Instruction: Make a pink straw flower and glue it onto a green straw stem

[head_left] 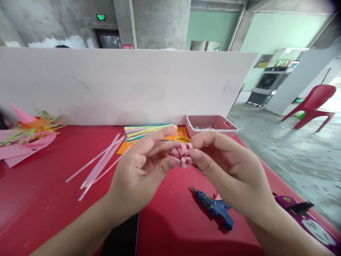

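A small pink piece with curled loops is held up over the middle of the red table, between both hands. My left hand pinches its left side between thumb and fingers. On the other side, the thumb and index finger of my right hand close on its right edge. Parts of the piece are hidden by the fingertips. Below my right hand lies a blue glue gun, its nozzle toward the upper left.
Clear and pinkish sticks lie left of centre on the red table. Coloured strips, yellow-handled scissors and a pink basket sit behind the hands. Pink and orange paper is far left; a purple case is lower right.
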Demonstrator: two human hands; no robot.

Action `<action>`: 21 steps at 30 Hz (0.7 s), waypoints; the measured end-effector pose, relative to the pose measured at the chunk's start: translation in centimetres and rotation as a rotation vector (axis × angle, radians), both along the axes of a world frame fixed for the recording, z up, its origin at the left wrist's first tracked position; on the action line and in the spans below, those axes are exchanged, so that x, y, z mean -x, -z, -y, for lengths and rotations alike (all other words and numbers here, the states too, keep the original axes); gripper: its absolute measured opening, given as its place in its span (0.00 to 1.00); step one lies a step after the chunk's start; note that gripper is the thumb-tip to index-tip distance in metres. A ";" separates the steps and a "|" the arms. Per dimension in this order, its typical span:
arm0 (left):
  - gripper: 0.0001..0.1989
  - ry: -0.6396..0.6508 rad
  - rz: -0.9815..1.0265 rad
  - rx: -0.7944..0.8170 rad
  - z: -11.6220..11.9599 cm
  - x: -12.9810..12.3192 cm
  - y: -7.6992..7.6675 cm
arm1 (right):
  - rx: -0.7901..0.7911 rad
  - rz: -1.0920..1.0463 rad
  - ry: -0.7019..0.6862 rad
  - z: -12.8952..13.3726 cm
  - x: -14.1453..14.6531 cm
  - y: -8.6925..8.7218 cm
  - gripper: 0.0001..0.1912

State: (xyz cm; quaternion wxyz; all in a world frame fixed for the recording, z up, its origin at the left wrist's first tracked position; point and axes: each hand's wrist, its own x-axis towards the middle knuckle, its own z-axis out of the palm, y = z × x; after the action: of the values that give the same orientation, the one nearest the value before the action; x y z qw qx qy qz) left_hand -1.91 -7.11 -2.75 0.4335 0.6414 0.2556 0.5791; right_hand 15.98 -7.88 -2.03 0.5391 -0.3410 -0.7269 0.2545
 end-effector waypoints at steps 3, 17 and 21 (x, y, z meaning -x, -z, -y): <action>0.19 -0.038 -0.116 -0.012 -0.2 0.3 -0.1 | 0.117 -0.029 -0.044 -0.1 0.0 0.0 0.09; 0.13 0.227 0.209 0.408 -1.2 0.2 0.4 | 0.303 -0.403 -0.169 -1.2 -0.3 0.7 0.03; 0.06 0.285 0.337 0.549 -1.2 -0.1 0.5 | 0.399 -0.421 -0.276 -1.4 -0.4 0.8 0.02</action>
State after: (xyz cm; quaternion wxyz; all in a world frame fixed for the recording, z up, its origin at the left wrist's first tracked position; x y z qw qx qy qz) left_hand -1.76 -5.92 -3.25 0.7023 0.4256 0.2344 0.5203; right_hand 16.33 -6.46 -2.83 0.5607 -0.2782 -0.5742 0.5277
